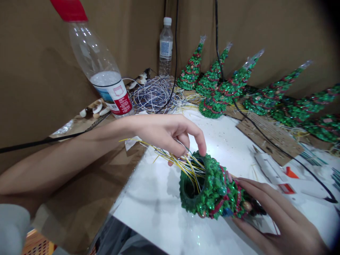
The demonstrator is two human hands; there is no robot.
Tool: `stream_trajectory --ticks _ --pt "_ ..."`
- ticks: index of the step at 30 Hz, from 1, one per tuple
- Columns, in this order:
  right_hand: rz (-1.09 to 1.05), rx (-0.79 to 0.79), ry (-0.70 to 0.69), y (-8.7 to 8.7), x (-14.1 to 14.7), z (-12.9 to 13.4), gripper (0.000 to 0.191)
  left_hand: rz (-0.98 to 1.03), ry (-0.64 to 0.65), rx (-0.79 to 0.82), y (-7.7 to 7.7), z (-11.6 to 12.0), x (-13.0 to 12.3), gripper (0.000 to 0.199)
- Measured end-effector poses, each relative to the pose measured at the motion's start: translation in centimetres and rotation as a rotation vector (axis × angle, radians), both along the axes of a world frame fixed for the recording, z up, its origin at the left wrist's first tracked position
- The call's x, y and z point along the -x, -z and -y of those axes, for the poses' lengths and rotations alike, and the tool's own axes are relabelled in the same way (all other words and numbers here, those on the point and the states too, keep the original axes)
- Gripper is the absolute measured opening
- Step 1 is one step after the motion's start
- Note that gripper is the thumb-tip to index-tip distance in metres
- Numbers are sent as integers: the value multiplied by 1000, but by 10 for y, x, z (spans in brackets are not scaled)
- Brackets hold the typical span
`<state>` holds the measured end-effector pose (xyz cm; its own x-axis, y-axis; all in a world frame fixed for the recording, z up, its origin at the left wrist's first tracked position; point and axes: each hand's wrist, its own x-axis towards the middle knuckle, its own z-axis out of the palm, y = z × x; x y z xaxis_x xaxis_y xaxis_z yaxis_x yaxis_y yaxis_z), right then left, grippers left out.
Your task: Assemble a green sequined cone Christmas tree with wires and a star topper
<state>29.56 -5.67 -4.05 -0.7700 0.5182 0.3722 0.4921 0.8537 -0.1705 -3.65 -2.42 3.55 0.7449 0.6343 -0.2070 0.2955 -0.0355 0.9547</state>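
Head view: green beaded tree (217, 193) on its side on white tabletop (148, 205), btwn my L & R fingers. L hand (162, 131): curled fingers at open base, by yellow/white wires (190, 169); can't tell if they're pinched. R hand (292, 219): fingers gripping narrower end. Step, IMO: handling wires at the opening. Next move calls for steady R hold, gentle L fingertip control.

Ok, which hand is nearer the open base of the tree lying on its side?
Left. The left hand is at the open base's upper rim, by the wires; the right hand holds the tree nearer its narrow end.
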Motion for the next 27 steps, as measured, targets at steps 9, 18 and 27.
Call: stream_trajectory --ticks 9,18,27 --pt "5 -12 -21 0 2 0 56 -62 -13 -55 -2 1 -3 42" --pt "3 -1 -10 -1 0 0 56 -11 15 -62 0 1 -1 43" --pt "6 3 -9 0 0 1 56 4 25 -127 2 -1 0 43"
